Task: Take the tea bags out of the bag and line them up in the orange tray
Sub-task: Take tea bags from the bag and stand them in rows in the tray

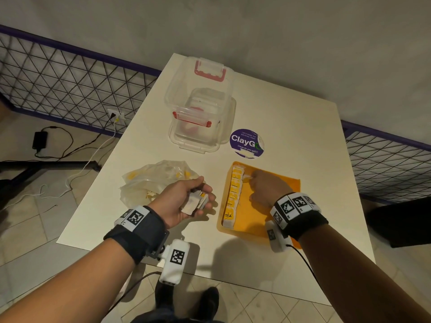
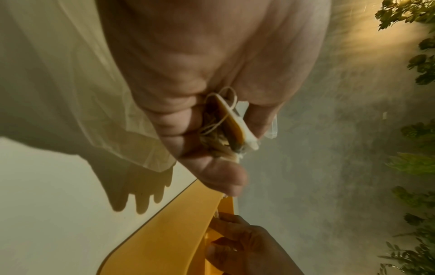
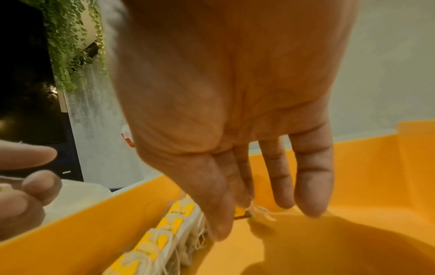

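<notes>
My left hand (image 1: 203, 198) hovers over the white table between the bag and the tray, palm up, gripping a small stack of tea bags (image 1: 197, 202), seen with strings and a yellow tag in the left wrist view (image 2: 235, 121). The crumpled clear plastic bag (image 1: 149, 180) lies left of it with several tea bags inside. My right hand (image 1: 253, 180) is inside the orange tray (image 1: 282, 185), at the far end of a row of tea bags (image 1: 234, 194) along the left wall. Thumb and forefinger pinch one tea bag (image 3: 241, 212) there; the other fingers hang straight.
A clear plastic container (image 1: 200, 131) with red latches and its lid (image 1: 203, 75) stand at the back of the table. A round purple sticker (image 1: 247, 143) is behind the tray. Wire-mesh panels flank the table; cables lie on the floor at left.
</notes>
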The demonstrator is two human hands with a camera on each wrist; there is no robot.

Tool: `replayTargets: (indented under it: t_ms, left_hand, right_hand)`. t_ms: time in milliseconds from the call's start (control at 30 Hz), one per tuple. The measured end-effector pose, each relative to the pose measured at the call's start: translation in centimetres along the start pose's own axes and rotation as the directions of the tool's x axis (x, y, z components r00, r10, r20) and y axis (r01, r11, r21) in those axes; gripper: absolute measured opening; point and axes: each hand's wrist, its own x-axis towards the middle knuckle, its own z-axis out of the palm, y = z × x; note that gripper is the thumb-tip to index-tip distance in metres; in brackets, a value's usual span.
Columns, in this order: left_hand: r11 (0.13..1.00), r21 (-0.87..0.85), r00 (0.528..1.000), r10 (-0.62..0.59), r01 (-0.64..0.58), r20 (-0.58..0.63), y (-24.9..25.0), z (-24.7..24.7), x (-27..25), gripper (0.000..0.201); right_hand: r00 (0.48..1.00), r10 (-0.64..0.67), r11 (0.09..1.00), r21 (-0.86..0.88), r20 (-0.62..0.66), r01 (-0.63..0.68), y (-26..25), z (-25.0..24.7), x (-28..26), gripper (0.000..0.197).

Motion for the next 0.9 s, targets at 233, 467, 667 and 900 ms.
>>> replayTargets:
  t_ms: [233,467,667,900]
  left_hand:
    - [1.000,-0.007,1.000,-0.002,0.002,0.001,0.1,0.1,0.0,0.032]
    - [1.000,-0.005,1.000,0.002,-0.002,0.003,0.1,0.1,0.2,0.033]
    - [1.000,-0.011,1.000,0.006,-0.006,0.005,0.2,0.0,0.1,0.033]
    - [1.000,-0.012,1.000,0.002,-0.002,0.003,0.3,-0.2,0.2,0.032]
  right_hand:
    - [0.998,0.019,0.997,0.079,-0.054,-0.015,0.8,-2.0,-0.3,0.032]
    - [1.000,0.004,0.992,0.125,0.009,-0.005,1.9,-3.5,-0.4,0.024]
    - [0.999,-0.035,0.998,0.042,-0.018,0.035,1.4,-2.3,0.5,0.040]
    - [0.989,-0.136,0.979,-0.160,-0.051,0.126,1.0,-1.0,0.2,0.037]
